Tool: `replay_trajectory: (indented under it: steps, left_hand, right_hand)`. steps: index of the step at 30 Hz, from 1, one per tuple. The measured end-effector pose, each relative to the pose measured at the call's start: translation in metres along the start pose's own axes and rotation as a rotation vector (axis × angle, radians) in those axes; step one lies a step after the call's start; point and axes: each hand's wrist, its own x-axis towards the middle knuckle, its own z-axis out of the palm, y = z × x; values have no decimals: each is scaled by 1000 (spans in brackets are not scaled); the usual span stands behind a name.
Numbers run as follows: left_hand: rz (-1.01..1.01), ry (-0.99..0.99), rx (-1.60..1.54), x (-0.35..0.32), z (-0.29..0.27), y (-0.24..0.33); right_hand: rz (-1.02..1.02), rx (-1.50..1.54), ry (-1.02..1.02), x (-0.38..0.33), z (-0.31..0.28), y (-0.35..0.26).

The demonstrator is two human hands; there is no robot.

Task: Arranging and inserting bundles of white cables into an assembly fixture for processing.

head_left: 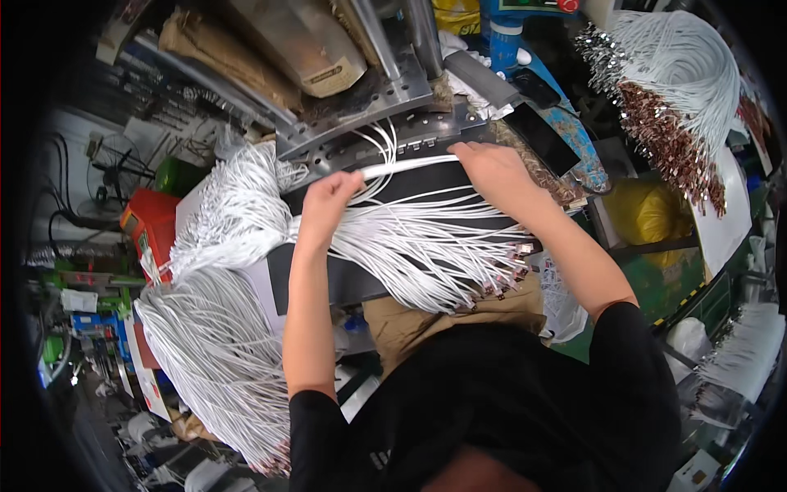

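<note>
A few white cables [407, 166] are drawn out flat between my two hands, just in front of the metal machine. My left hand [330, 197] is closed round their left part. My right hand [493, 170] pinches the other end with thumb and fingers, partly hiding it. Below them a thick bundle of white cables [410, 238] fans out to the right over a black board [352, 275], its tips carrying small metal connectors [525, 248]. Other loose white cables [389, 139] curve up behind the held ones, near the machine's edge.
The metal machine frame [361, 123] stands ahead. More cable bundles lie at the left [238, 205] and lower left [213, 353]; another bundle [680, 74] with coppery ends is at far right. A black phone [541, 139], blue bottle [505, 43] and yellow bag [652, 211] are on the right.
</note>
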Motion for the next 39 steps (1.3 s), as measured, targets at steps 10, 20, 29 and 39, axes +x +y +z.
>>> replay_trajectory:
  steps: [10, 20, 29, 39]
  left_hand:
    - [-262, -399, 254, -36, 26, 57]
    - [-435, -626, -496, -60, 81, 38]
    - [-412, -253, -838, 3, 81, 27]
    - [-342, -158, -949, 22, 84, 6]
  right_hand:
    - [-83, -127, 94, -22, -56, 23]
    - [122, 829, 68, -3, -1, 5]
    - [115, 685, -305, -11, -9, 12]
    - [-291, -85, 316, 48, 34, 45]
